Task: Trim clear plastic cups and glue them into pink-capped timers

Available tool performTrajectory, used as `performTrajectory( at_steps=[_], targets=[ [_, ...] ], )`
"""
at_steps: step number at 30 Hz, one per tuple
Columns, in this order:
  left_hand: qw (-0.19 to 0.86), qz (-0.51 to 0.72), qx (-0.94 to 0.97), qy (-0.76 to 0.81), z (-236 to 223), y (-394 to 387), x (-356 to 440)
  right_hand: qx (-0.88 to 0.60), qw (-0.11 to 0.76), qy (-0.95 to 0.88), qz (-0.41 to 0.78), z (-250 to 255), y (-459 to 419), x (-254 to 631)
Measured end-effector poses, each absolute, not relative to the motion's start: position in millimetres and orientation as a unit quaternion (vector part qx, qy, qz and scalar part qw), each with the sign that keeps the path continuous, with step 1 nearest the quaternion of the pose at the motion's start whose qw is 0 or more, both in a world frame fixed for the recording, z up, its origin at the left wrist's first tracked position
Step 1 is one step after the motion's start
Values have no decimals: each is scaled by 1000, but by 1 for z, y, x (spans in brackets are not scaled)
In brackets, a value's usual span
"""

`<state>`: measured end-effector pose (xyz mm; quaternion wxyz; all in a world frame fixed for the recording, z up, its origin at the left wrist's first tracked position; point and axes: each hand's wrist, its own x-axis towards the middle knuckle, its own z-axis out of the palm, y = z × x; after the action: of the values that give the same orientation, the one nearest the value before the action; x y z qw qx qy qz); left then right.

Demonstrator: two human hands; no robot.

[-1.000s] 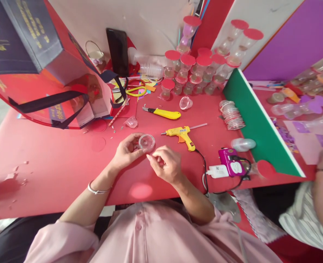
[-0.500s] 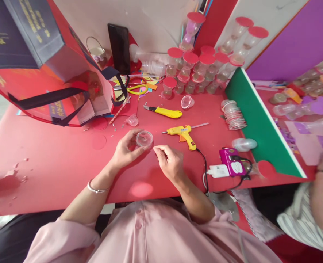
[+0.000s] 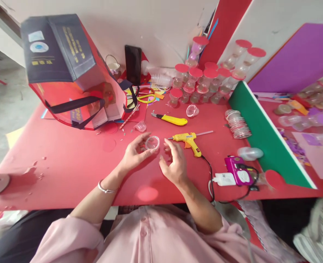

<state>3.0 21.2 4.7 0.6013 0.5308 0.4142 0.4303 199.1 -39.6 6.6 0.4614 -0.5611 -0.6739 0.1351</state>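
Observation:
Between the thumb and fingers of my left hand (image 3: 136,152) is a small clear plastic cup (image 3: 152,143), its round rim facing up toward me. My right hand (image 3: 174,160) is just right of the cup, apart from it, with thumb and fingers spread and nothing seen between them. Beyond that hand lies a yellow hot glue gun (image 3: 188,140), a glue stick poking from its back and its nozzle near my right fingertips. A yellow utility knife (image 3: 170,119) lies farther back. Two more small clear cups, one near (image 3: 140,126) and one farther right (image 3: 192,110), rest on the red table.
A red and black bag (image 3: 81,91) stands at the left. Hourglass-like cup stacks with red discs (image 3: 195,72) crowd the back. A green divider (image 3: 268,135) borders the right, beside stacked lids (image 3: 238,124) and a purple power adapter (image 3: 237,170). Another person's sleeve (image 3: 313,228) shows lower right.
My right hand has gone from pinched fingers to spread ones, beside the cup. My left hand still holds the cup. The whole view has shifted, showing more on the left.

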Motion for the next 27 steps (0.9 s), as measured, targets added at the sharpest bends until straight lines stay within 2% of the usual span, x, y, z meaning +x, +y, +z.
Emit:
performTrajectory(
  at_steps=[6,14,20,23,27],
  targets=[
    [659,416,506,370,10,15,9,-544,452,-693,137,5,-39,193],
    [610,387,594,354,8,13,6,-534,462,-700,106,-2,-40,193],
    [644,382,573,333,7,13,7,-531,453,-708,109,-6,-40,192],
    [564,438,562,418,7,17,8,-554,428,-704,121,-8,-40,191],
    [359,517,553,546,4,33,-1,-565,382,-717,145,-9,-40,190]
  ],
)
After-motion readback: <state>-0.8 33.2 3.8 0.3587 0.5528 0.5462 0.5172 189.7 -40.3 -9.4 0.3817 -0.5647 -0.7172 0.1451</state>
